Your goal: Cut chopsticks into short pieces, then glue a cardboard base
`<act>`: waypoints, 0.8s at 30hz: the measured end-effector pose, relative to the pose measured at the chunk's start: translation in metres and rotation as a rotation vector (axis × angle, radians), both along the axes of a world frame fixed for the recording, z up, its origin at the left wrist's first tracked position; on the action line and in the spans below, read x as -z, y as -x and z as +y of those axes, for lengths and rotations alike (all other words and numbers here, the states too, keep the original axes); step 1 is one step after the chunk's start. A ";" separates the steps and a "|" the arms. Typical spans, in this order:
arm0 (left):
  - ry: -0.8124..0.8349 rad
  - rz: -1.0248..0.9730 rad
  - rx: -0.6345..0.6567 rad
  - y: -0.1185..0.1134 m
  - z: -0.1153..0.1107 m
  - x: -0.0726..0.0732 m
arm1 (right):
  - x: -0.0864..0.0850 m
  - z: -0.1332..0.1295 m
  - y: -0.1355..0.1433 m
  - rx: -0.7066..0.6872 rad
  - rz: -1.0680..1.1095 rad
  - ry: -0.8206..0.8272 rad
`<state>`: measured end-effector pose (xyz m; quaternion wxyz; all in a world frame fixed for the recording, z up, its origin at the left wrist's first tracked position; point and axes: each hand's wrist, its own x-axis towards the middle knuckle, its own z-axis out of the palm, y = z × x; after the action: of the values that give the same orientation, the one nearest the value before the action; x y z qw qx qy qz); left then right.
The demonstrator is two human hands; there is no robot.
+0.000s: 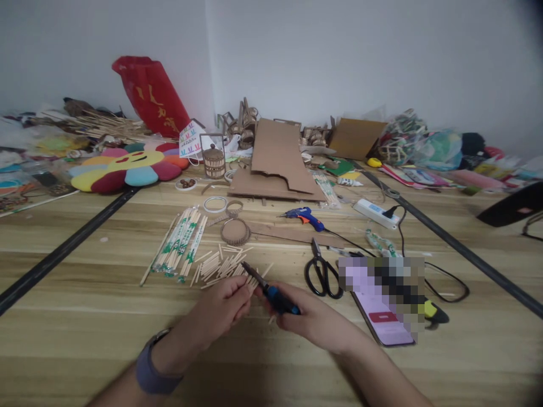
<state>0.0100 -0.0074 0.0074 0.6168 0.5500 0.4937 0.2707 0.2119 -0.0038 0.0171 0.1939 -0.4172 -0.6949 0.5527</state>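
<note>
My left hand (220,308), a watch on its wrist, is closed around a few thin wooden sticks (253,280) that poke out past the fingertips. In my right hand (314,319) is a pair of pliers (278,299) with blue and black handles. Its dark jaws lie across the sticks, close to my left fingers; whether they are squeezed together is too small to tell. Just beyond my hands lies a loose pile of short cut sticks (218,265). Chopsticks in green-printed wrappers (180,240) lie to the left of it.
Black-handled scissors (323,275) and a phone (377,316) lie to the right. A blue glue gun (305,216) trails its cord near a power strip (375,213). Ahead are a round woven-edged base (235,232), cardboard sheets (278,152), a small wooden bucket (214,162) and a flower cushion (136,164).
</note>
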 end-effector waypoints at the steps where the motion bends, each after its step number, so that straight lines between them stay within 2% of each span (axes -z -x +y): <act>1: -0.002 -0.004 0.000 0.000 0.000 0.000 | 0.001 0.000 0.000 -0.001 -0.009 -0.009; 12: -0.092 -0.032 0.032 0.004 0.001 0.003 | 0.011 -0.008 0.008 0.095 -0.107 -0.206; 17: -0.139 -0.018 0.012 0.005 0.003 0.005 | 0.012 -0.004 0.009 0.100 -0.051 -0.187; 22: -0.192 -0.123 -0.120 0.004 0.004 0.003 | 0.013 -0.002 0.008 0.098 0.113 -0.093; 24: -0.179 -0.131 -0.174 0.004 0.004 0.002 | 0.017 -0.002 0.007 0.170 0.147 -0.113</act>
<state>0.0060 -0.0030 0.0049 0.5703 0.5389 0.4723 0.4014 0.2046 -0.0053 0.0003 0.3137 -0.4214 -0.6710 0.5233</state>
